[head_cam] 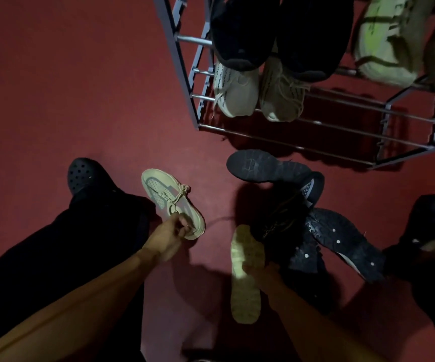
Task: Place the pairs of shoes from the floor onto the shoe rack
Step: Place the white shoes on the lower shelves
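Observation:
My left hand [168,237] grips the heel of a beige sneaker [170,197], held above the red floor with its toe pointing away from me. My right hand [260,270] holds the matching beige sneaker [245,259] at its side, sole facing up. To the right, a heap of black shoes [300,205] lies on the floor, some sole-up. The grey metal shoe rack [315,131] stands ahead, with a cream pair [258,92] on a lower tier, a black pair [276,30] above it and a pale green pair [394,40] at top right.
My feet wear black perforated clogs, the left one [85,175] beside the held sneaker and the right one [433,218] next to the black heap. The rack's lower rails [354,118] to the right of the cream pair are bare. Red floor [80,87] stretches to the left.

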A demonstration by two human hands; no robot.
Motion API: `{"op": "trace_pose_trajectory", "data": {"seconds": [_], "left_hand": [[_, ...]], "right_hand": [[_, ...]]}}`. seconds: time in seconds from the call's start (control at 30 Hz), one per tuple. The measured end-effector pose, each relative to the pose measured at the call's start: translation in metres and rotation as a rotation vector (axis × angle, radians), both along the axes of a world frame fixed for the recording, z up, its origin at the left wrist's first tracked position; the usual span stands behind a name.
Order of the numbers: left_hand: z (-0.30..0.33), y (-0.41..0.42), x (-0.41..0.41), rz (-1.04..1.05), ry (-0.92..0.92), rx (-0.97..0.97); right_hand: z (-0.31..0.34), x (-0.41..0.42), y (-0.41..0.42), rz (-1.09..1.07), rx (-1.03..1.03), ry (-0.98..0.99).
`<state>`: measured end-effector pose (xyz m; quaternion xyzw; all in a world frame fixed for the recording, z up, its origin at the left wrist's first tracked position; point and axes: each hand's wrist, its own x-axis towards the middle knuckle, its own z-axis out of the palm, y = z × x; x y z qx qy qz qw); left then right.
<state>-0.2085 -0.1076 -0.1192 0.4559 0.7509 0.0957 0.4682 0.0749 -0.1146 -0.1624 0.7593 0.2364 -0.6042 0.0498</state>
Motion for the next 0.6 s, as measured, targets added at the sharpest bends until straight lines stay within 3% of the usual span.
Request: {"op": "trace_pose_trajectory", "data": {"seconds": [0.13, 0.27, 0.5, 0.53, 0.6], "left_hand": [[0.003, -0.007, 0.006, 0.104, -0.064, -0.041], [0.000, -0.004, 0.005, 0.160, -0.107, -0.070], [0.000, -0.002, -0.001, 0.161, -0.158, -0.072], [-0.001, -0.002, -0.001, 0.149, -0.167, -0.070], [0.008, 0.000, 0.002, 0.127, -0.119, -0.083]], "right_hand": [[-0.067, 0.011, -0.028, -0.002, 0.095, 0.059], [-0.006, -0.035, -0.009, 0.142, 0.162, 0.071], [0.052, -0.077, 0.053, 0.579, 0.630, -0.271], [0.059, -0.082, 0.065, 0.567, 0.667, -0.273], [0.063, -0.091, 0.086, 0.524, 0.694, -0.094]]}}
